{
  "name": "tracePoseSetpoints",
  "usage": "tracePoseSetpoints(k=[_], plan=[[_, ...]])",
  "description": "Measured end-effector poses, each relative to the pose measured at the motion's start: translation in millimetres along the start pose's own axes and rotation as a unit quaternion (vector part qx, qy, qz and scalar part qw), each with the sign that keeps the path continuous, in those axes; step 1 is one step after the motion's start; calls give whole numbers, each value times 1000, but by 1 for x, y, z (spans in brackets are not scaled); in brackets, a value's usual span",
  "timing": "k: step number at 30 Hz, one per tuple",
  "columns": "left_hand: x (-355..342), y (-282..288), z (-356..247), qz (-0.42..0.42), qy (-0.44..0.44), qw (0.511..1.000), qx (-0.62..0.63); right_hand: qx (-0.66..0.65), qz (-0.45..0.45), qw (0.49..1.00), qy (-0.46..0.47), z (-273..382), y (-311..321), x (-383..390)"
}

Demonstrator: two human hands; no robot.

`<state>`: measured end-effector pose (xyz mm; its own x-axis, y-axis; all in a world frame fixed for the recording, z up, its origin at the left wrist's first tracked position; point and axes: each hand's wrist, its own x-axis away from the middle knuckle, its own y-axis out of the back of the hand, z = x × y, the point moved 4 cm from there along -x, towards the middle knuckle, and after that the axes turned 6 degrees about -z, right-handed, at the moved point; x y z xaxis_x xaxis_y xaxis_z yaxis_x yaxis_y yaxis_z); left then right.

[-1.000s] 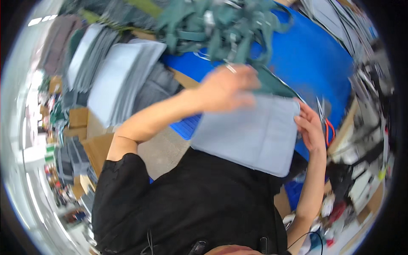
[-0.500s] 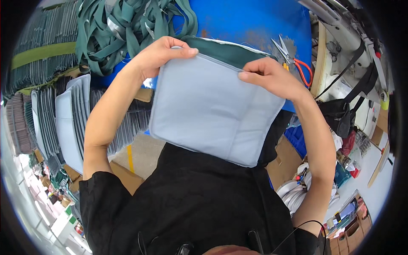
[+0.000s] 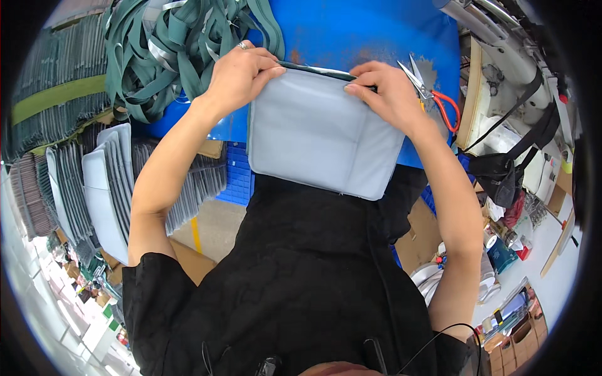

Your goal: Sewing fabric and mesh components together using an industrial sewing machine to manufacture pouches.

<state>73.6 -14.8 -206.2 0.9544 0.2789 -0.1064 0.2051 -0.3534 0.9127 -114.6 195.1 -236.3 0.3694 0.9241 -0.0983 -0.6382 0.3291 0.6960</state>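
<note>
In the head view, a pale grey fabric pouch (image 3: 323, 141) with a dark green top edge is held at the near edge of the blue counter (image 3: 364, 31), its lower half hanging off over the person's black shirt. The left hand (image 3: 241, 75) is closed on the top left corner, fingers (image 3: 269, 70) pinched over the edge; the right hand (image 3: 389, 94) is closed likewise on the top right corner. Both grips are shallow — a tug from one side would likely pull the edge free and skew the pouch, or let it slide off into the lap. Scissors (image 3: 423, 88) with red handles lie just beside the right hand; a sideways sweep could knock them or nick a knuckle. A heap of green straps (image 3: 169, 50) lies close behind the left hand and could be snagged.
</note>
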Motion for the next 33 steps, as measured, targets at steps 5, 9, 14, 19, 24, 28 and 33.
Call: tracePoseSetpoints(k=[5,9,14,19,24,28,33], plan=[[-2,59,-33,-29,0,989,148,-56,-22,998,-21,39,53,22],[-2,93,-60,3,31,974,224,-66,-53,996,1,66,85,45],[0,121,-96,-60,-100,979,167,-91,-103,990,-11,79,107,61],[8,138,-121,-119,-269,953,66,-95,-148,984,-3,88,117,71],[14,138,-127,-166,-391,905,16,-69,-153,986,25,90,121,75],[15,139,-126,-166,-408,898,3,-72,-163,984,29,92,122,76],[14,139,-127,-170,-388,905,28,-69,-161,984,26,93,123,75]])
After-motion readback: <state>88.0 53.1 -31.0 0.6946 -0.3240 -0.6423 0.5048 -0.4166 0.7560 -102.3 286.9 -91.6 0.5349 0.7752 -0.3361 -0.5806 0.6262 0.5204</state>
